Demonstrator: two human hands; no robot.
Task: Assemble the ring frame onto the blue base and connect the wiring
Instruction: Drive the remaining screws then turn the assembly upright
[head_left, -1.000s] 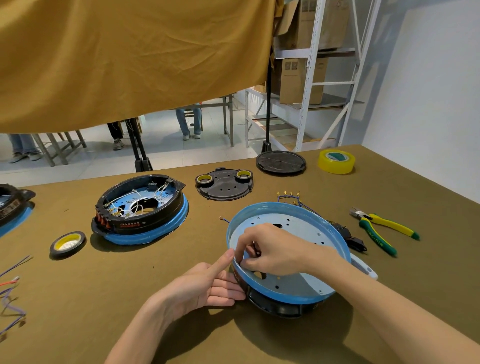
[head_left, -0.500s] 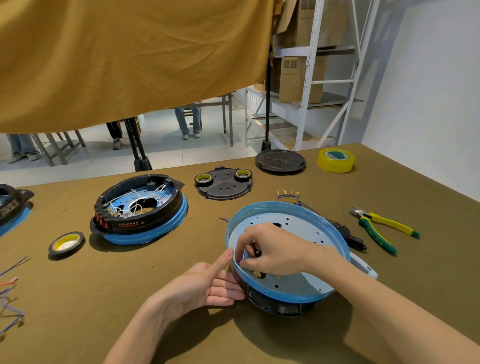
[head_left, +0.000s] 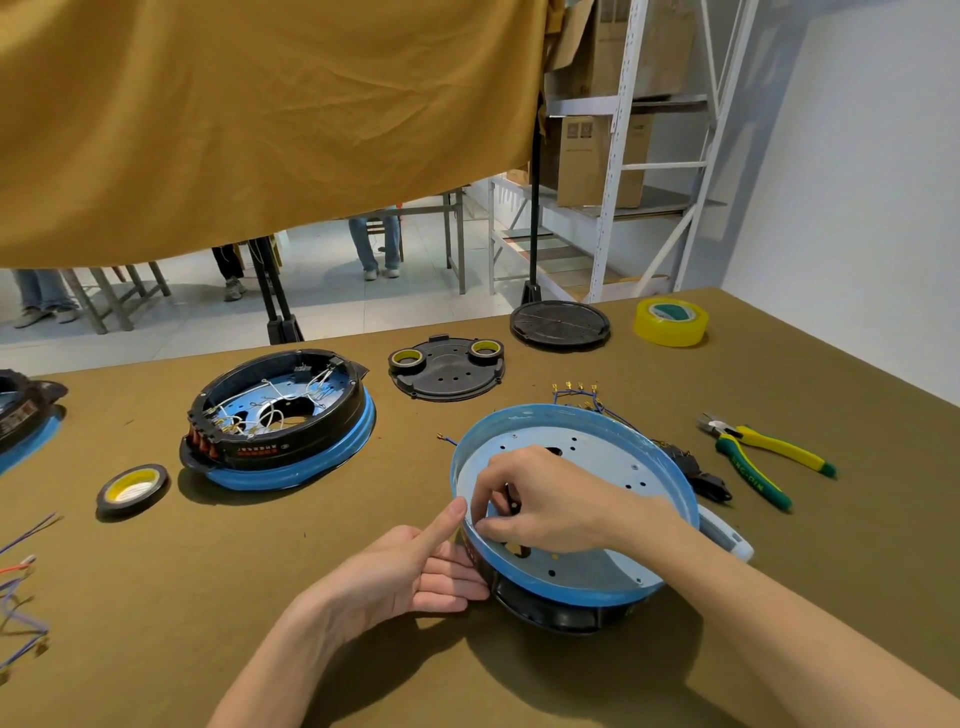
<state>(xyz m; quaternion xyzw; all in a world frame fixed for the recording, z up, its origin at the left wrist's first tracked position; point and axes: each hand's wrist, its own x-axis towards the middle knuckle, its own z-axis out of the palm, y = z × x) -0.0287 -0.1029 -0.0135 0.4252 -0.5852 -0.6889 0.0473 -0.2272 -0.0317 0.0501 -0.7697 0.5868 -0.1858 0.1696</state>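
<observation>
I find the blue base tilted on a black ring frame at the near right of the desk, with blue wires trailing past its far rim. My right hand reaches inside the base, fingers curled and pinching a small dark part near a hole, while my left hand steadies the near rim from outside, thumb on the blue edge and fingers beneath. Farther out I note a finished unit at left, a tape roll near it, and pliers at right.
</observation>
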